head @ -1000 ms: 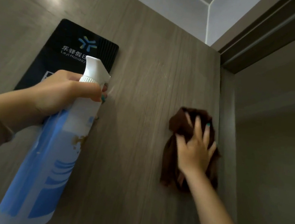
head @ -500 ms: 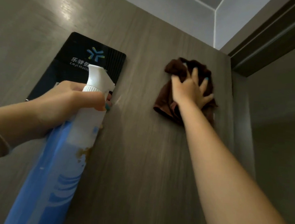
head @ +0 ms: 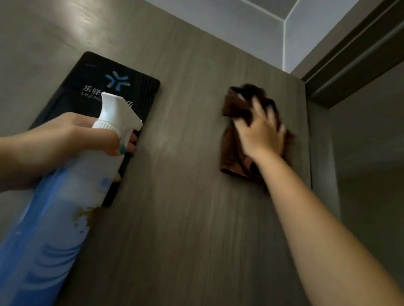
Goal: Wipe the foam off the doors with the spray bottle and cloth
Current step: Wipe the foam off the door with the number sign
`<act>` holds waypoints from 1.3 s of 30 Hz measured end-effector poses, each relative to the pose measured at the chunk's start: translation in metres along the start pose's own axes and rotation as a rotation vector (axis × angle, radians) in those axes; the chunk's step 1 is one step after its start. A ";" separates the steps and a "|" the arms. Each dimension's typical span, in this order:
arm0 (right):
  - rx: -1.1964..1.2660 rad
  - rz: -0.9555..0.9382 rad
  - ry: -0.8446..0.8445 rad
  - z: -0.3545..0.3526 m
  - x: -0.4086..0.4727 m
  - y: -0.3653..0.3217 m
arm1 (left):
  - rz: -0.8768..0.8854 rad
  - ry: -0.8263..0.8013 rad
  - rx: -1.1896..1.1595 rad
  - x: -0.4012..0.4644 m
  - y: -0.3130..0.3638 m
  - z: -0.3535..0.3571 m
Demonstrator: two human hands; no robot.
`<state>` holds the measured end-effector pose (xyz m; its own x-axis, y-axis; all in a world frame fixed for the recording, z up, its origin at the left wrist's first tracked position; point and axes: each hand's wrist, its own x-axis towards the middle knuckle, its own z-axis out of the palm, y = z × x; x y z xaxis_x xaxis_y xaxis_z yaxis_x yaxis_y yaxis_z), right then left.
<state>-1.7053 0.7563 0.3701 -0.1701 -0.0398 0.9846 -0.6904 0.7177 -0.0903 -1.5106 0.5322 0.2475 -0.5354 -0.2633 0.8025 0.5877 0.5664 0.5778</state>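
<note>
The right hand point(head: 259, 133) presses a brown cloth point(head: 233, 150) flat against the grey-brown door point(head: 179, 199), fingers spread over the bunched fabric. The cloth sits high on the door, near its right edge and not far below its top corner. Half a second ago the hand and cloth were about this high; a full second ago they were much lower on the panel, so the wipe has run upward and now lingers near the top. The fingers and the cloth's upper edge are blurred with motion.

The left hand point(head: 70, 141) grips the neck of a blue and white spray bottle point(head: 51, 213), fingers curled round it just under the white spray head, one fingertip showing by the trigger. The bottle is tilted, its nozzle toward the door, its body running down to the lower left corner. It has kept the same pose through all three moments. Brown stains mark the bottle's label on its door side.

Behind the nozzle a black sign point(head: 119, 82) with a blue and yellow star logo and white lettering is fixed to the door. No foam can be made out on the wood. To the right stands the dark door frame point(head: 366, 52).
</note>
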 end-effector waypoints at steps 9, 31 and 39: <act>0.055 0.187 0.071 0.025 -0.012 -0.047 | 0.128 -0.035 -0.031 -0.005 -0.006 0.009; 0.057 -0.278 -0.048 0.056 -0.123 -0.100 | 0.098 0.048 0.023 -0.027 -0.021 -0.006; 0.073 -0.328 -0.003 0.063 -0.171 -0.096 | 0.035 0.091 -0.030 -0.035 -0.029 0.002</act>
<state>-1.6546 0.6505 0.2005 0.0673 -0.2621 0.9627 -0.7572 0.6149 0.2203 -1.5102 0.5267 0.2026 -0.4580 -0.3146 0.8314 0.6232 0.5533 0.5527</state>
